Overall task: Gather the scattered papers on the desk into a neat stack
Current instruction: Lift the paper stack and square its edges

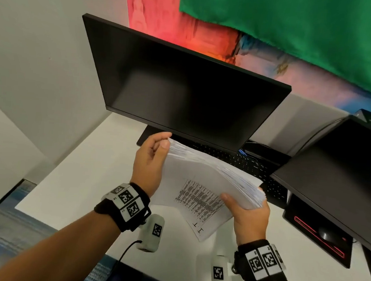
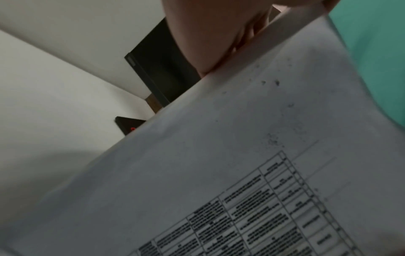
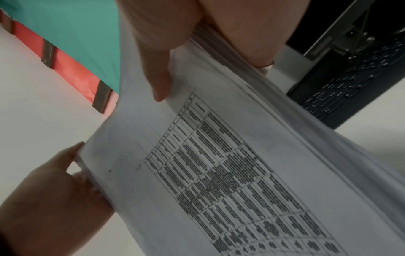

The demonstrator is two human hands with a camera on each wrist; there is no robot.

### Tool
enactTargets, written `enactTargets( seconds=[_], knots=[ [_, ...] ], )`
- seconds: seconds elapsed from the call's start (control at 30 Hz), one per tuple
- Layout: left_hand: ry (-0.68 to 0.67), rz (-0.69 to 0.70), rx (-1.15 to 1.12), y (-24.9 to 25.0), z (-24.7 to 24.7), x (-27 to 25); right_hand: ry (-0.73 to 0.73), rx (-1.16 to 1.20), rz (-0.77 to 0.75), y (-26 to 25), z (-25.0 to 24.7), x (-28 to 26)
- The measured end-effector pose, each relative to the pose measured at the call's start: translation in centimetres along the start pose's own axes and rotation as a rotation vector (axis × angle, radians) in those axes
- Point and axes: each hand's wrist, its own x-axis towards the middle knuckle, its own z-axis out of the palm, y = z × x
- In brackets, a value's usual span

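Note:
A thick bundle of white papers (image 1: 201, 182) is held up off the white desk (image 1: 75, 182), tilted, with a printed table on the sheet facing me. My left hand (image 1: 154, 157) grips its left edge, thumb on the near side. My right hand (image 1: 248, 210) grips the right end, thumb on the printed sheet and fingers behind. The sheet edges at the right end are fanned and uneven. In the left wrist view the printed sheet (image 2: 241, 164) fills the frame below my left hand (image 2: 210, 34). In the right wrist view my thumb (image 3: 157, 57) presses the papers (image 3: 219, 173), with my left hand (image 3: 59, 199) at the far edge.
A black monitor (image 1: 180, 90) stands right behind the papers, with a black keyboard (image 1: 245, 165) under it. A second dark monitor (image 1: 343, 176) is at the right, above a black mouse pad with a red border (image 1: 319, 239) and a mouse (image 1: 326, 233). The desk's front edge runs lower left.

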Motion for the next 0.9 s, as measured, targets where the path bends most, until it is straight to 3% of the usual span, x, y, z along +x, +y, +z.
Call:
enactTargets(
  seconds=[0.1, 0.17, 0.27, 0.37, 0.43, 0.53, 0.63, 0.73, 0.9],
  knots=[
    [-0.167, -0.081, -0.139, -1.6, -1.7, 0.3, -0.025, -0.004, 0.003, -0.2, 0.0, -0.2],
    [-0.306, -0.162, -0.083, -2.3, -3.0, 0.7, -0.017, 0.021, 0.026, -0.4, -0.2, 0.1],
    [-0.228, -0.135, 0.092, -1.5, -3.1, 1.5, 0.000, 0.012, 0.025, -1.2, -0.1, 0.9],
    [-0.186, -0.047, 0.060, -0.4, -2.7, 1.6, 0.053, -0.035, -0.138, -2.5, 0.2, 0.8],
    [-0.235, -0.070, -0.010, -0.6, -2.7, 1.1, 0.072, -0.108, -0.218, -2.9, 0.4, -0.1],
    [-0.327, -0.160, 0.079, -2.2, -2.4, -0.1, 0.059, -0.121, -0.136, -1.6, 0.8, -1.0],
    [-0.323, -0.161, 0.125, -2.9, -1.9, -0.3, 0.081, -0.113, -0.105, -0.6, 0.9, -0.7],
    [-0.291, -0.144, 0.118, -2.6, -1.8, 0.2, 0.062, -0.157, -0.235, -0.6, 0.7, -0.3],
    [-0.276, -0.144, 0.117, -2.7, -1.5, 0.9, 0.013, -0.532, -0.502, -1.0, 0.2, 0.6]
  ],
)
